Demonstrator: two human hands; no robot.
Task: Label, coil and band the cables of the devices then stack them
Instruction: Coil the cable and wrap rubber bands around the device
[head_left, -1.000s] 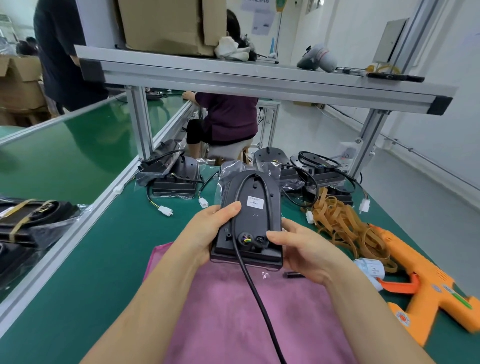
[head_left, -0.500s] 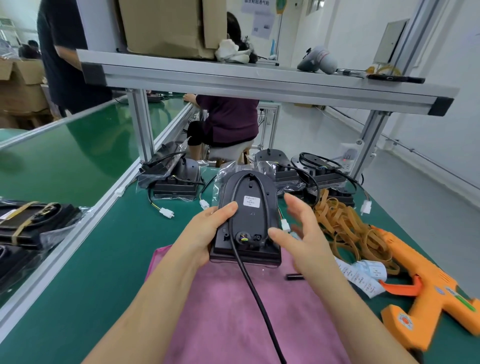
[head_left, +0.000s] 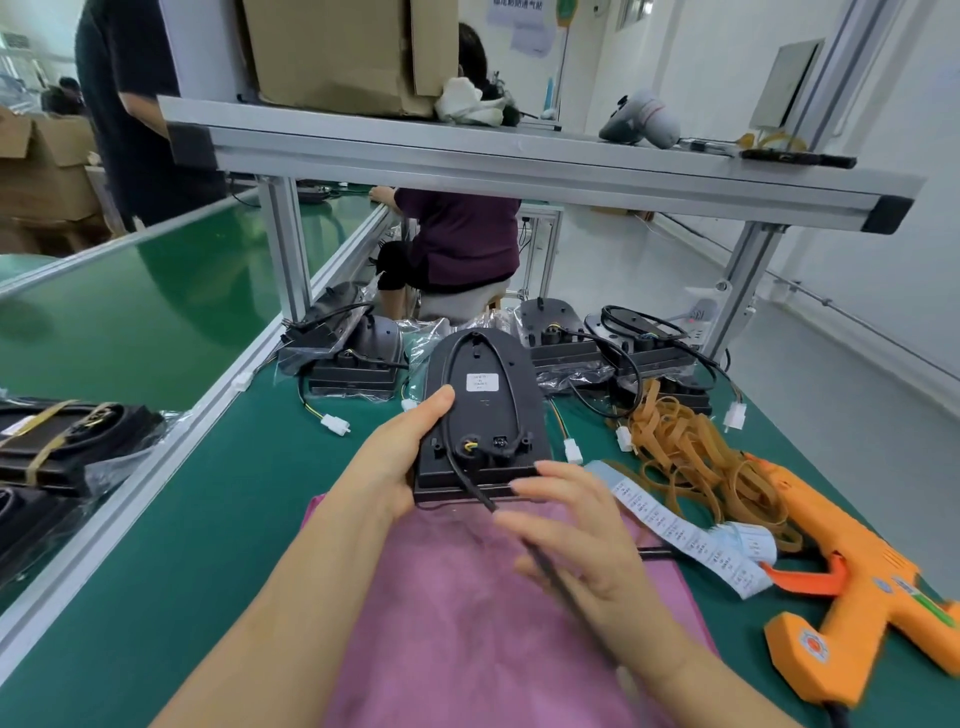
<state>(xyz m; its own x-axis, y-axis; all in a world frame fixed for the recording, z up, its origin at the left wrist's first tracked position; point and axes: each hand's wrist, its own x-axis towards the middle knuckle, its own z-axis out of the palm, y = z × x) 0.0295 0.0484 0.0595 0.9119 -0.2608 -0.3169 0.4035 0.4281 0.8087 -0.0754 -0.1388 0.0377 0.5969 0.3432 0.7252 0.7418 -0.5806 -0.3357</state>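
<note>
Device (head_left: 483, 405) sits at far edge of mat (head_left: 467, 649) on tabletop (head_left: 208, 519). Left hand (head_left: 395, 457) on its left side, right hand (head_left: 582, 545) before it. Bands (head_left: 691, 452) right of device, labels (head_left: 675, 530) before them, glue gun (head_left: 857, 587) rightmost.

1 black device (head_left: 483, 410), left hand (head_left: 395, 462) gripping its left edge; 1 black cable (head_left: 464, 474) crossing right hand (head_left: 576, 545), fingers loose; pink cloth (head_left: 457, 623) on green tabletop (head_left: 208, 519).

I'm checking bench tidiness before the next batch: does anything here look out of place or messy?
No damage shows. The rubber bands lie in a tangled heap right of the device, the label strip trails loose beside the glue gun, and the device's cable hangs uncoiled toward the person.
</note>
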